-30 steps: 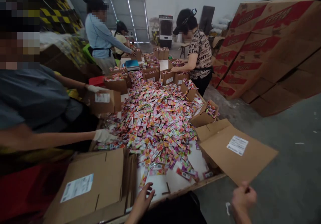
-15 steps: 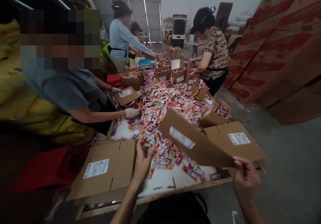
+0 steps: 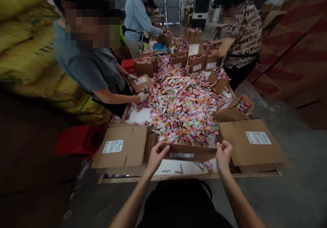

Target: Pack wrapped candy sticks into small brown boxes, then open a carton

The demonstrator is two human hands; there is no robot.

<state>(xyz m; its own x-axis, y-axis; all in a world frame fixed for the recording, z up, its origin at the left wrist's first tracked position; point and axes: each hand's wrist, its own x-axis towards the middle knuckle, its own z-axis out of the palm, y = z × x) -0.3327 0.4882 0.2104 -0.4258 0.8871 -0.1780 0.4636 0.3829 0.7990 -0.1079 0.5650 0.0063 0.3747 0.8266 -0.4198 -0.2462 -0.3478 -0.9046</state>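
Observation:
My left hand (image 3: 157, 157) and my right hand (image 3: 223, 156) each grip one end of a flat brown cardboard box (image 3: 190, 152) with a white label, held level over the near edge of the table (image 3: 189, 177). Just beyond the box lies a big heap of small colourful packets (image 3: 182, 109). A stack of flat labelled cartons (image 3: 122, 148) lies left of my left hand, and another stack of flat cartons (image 3: 251, 143) lies right of my right hand.
A person in a grey shirt (image 3: 89, 68) with white gloves reaches into the heap from the left. Two more people work at the far end among small open boxes (image 3: 195, 63) filled with packets. Yellow sacks (image 3: 33, 58) are piled left, big cartons (image 3: 293, 51) right.
My right hand brought the flat box from the right stack to the middle, and my left hand took hold of its other end. The view tilted downward and closer to the table.

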